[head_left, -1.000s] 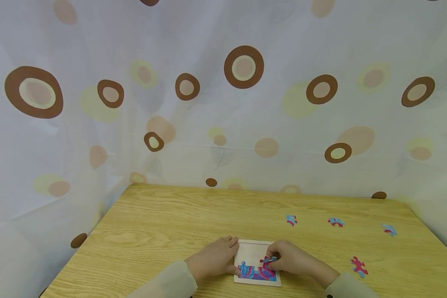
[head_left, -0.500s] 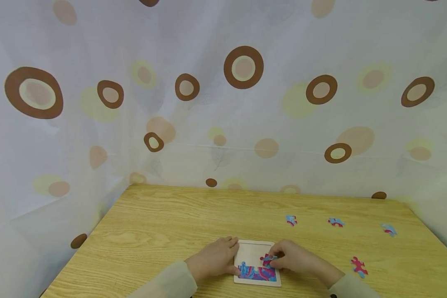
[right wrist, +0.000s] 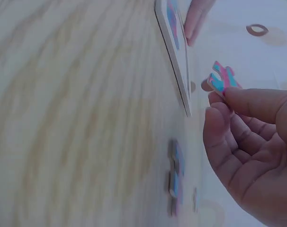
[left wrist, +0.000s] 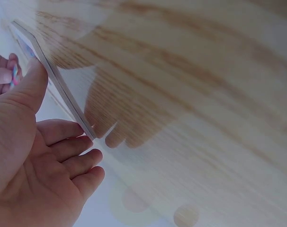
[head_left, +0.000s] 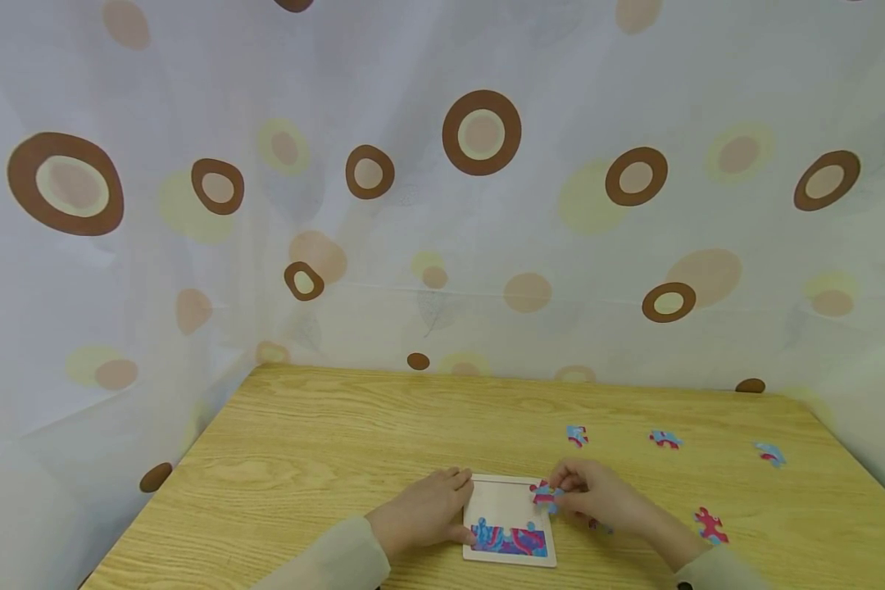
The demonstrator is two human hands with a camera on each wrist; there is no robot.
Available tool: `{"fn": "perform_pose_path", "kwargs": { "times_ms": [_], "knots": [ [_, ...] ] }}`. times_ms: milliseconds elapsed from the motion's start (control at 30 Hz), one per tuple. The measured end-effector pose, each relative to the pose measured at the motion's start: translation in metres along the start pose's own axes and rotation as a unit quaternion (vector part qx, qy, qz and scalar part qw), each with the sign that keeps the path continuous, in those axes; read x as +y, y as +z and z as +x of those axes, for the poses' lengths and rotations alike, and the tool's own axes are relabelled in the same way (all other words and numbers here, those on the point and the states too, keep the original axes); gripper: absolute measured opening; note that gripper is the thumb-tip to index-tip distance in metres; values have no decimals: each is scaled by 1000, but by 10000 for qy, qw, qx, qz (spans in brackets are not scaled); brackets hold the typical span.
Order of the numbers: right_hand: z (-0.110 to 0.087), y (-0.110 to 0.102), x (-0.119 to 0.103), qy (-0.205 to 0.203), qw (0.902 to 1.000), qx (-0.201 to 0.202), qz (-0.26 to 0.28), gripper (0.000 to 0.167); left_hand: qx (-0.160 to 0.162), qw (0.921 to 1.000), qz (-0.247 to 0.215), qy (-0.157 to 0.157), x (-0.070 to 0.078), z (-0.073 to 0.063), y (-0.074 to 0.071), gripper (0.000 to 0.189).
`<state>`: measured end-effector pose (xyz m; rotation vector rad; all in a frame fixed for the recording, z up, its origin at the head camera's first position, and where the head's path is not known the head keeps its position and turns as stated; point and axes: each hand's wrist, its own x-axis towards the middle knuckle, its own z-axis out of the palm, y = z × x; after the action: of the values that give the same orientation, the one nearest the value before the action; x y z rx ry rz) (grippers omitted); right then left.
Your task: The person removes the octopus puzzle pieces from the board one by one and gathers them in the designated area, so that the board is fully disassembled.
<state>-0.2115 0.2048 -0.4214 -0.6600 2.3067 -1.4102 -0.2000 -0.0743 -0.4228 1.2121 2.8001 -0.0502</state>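
Note:
In the head view, a pale puzzle tray (head_left: 501, 496) lies flat on the wooden table, with joined blue, purple and pink puzzle pieces (head_left: 512, 542) along its near side. My left hand (head_left: 426, 508) rests along the tray's left edge, thumb over the near part of the frame and fingers relaxed at the far corner. My right hand (head_left: 597, 496) pinches a pink and blue puzzle piece (head_left: 544, 496) between thumb and fingers, over the tray's right edge. The right wrist view shows this piece tilted up, off the table. Another puzzle piece (head_left: 599, 524) lies partly hidden under the right hand.
Several loose puzzle pieces lie to the right: one blue and pink piece (head_left: 577, 435) behind the tray, another (head_left: 665, 440) farther right, a paler piece (head_left: 770, 455) beyond, and a red one (head_left: 711, 526) nearer. A spotted cloth (head_left: 428, 246) hangs around the table.
My right hand has lifted the puzzle piece off the joined row and moved up and right, turning it. A piece on the table now shows under that hand. The left hand stays put.

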Motion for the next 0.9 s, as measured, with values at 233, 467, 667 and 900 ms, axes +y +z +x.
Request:
{"fn": "perform_pose_path", "kwargs": {
  "times_ms": [233, 467, 667, 900],
  "knots": [
    [-20, -35, 9, 193, 9971, 688, 243, 26, -59, 10000, -25, -25, 0, 0, 0, 72],
    [-58, -77, 25, 770, 9886, 1294, -24, 42, -57, 10000, 46, 4, 0, 0, 0, 72],
    [-98, -121, 54, 1254, 9795, 1539, 332, 25, -69, 10000, 11, -10, 1, -1, -2, 72],
    [-139, -162, 84, 1749, 9642, 1969, 299, 24, -106, 9999, -69, -8, 1, -2, -4, 72]
  ]
}}
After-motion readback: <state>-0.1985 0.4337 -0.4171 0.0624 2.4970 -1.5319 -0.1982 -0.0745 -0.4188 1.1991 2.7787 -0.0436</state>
